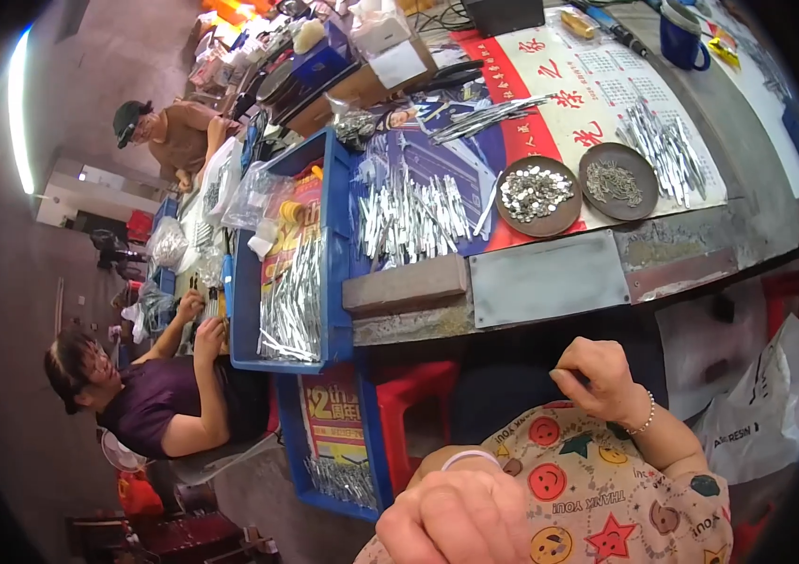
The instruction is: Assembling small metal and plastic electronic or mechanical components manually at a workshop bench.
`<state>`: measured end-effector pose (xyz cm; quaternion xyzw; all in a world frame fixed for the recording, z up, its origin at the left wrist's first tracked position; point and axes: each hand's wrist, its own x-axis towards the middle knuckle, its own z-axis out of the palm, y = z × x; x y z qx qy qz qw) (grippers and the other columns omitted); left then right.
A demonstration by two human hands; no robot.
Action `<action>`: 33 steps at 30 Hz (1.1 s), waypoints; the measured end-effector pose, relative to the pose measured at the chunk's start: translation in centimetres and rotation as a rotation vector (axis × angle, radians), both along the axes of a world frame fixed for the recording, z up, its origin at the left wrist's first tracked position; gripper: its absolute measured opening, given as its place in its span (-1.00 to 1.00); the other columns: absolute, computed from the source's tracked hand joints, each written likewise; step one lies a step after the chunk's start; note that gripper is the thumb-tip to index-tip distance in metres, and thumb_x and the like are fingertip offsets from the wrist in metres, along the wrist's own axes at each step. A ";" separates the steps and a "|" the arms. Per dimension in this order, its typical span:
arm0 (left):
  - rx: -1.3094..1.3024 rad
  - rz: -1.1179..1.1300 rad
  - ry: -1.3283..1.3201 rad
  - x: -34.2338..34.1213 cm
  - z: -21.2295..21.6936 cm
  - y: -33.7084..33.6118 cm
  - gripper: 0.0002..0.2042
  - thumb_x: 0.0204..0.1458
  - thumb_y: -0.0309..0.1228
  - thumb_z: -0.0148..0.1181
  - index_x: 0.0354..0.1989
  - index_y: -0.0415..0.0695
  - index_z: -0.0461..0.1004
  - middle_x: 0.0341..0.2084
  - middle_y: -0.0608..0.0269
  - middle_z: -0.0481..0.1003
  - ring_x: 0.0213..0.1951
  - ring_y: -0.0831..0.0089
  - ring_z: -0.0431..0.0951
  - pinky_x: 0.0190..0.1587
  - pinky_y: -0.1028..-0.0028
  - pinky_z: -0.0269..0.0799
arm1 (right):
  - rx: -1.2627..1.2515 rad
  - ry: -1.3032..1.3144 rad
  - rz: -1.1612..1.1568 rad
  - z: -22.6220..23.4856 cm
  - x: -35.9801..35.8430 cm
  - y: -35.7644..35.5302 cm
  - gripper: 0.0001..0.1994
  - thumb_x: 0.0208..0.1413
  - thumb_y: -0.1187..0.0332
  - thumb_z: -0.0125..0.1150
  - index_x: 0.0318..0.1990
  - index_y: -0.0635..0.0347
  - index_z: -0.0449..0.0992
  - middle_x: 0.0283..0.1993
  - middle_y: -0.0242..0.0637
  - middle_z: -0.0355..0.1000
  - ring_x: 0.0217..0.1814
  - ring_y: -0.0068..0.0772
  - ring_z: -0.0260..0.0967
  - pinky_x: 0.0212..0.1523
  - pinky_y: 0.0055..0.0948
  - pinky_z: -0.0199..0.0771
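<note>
My left hand (460,517), with a pale bangle at the wrist, is raised close at the bottom of the view, its fingers curled in. Over my patterned apron (569,484), my right hand (599,378) is also curled, a beaded bracelet on its wrist. Whatever either closed hand may hold is hidden. Beyond them, a bare metal plate (550,279) lies at the bench's near edge. Left of it sits a brown oblong block (406,285), with a heap of silvery metal strips (413,218) behind. Two round brown dishes hold small metal pieces: flat bits in one (538,228), thin ones in another (619,213).
More strips (667,155) lie at the right; a blue mug (681,39) stands behind. At left, a blue crate (337,291) holds strips, above another blue crate (379,451). A red stool (416,399) and white bag (764,404) flank me. Two people (169,409) work at left.
</note>
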<state>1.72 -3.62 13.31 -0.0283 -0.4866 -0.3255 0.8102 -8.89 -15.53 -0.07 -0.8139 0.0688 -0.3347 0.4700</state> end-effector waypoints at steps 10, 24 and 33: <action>0.145 0.083 -0.047 -1.1 0.4 -1.5 -0.88 0.04 -0.49 0.18 -0.33 -0.26 0.40 -0.33 -0.03 0.46 -0.43 0.27 0.57 -0.44 0.43 0.58 | -0.026 0.055 0.019 -0.6 -0.3 -0.7 -0.84 -0.11 0.46 0.30 -0.52 0.20 0.40 -0.58 -0.28 0.31 -0.63 -0.26 0.29 -0.62 -0.41 0.28; 0.133 -0.053 -0.101 -1.4 -1.2 -3.8 -0.89 0.00 -0.48 0.23 -0.34 -0.26 0.56 -0.32 -0.06 0.49 -0.34 0.24 0.56 -0.35 0.36 0.57 | 0.078 0.078 0.077 0.5 -1.5 -1.7 -0.86 -0.06 0.44 0.28 -0.51 0.22 0.41 -0.54 -0.25 0.34 -0.57 -0.24 0.35 -0.57 -0.39 0.34; 0.826 0.364 -0.159 -1.5 -4.0 -4.0 -0.85 0.15 -0.56 -0.07 -0.24 -0.37 0.42 -0.19 -0.05 0.41 -0.17 0.11 0.49 -0.08 0.21 0.44 | 0.959 -0.218 0.245 2.4 -4.1 -4.1 -0.67 0.23 0.16 0.02 -0.09 0.29 0.35 -0.15 -0.08 0.38 -0.27 -0.46 0.38 -0.19 -0.45 0.44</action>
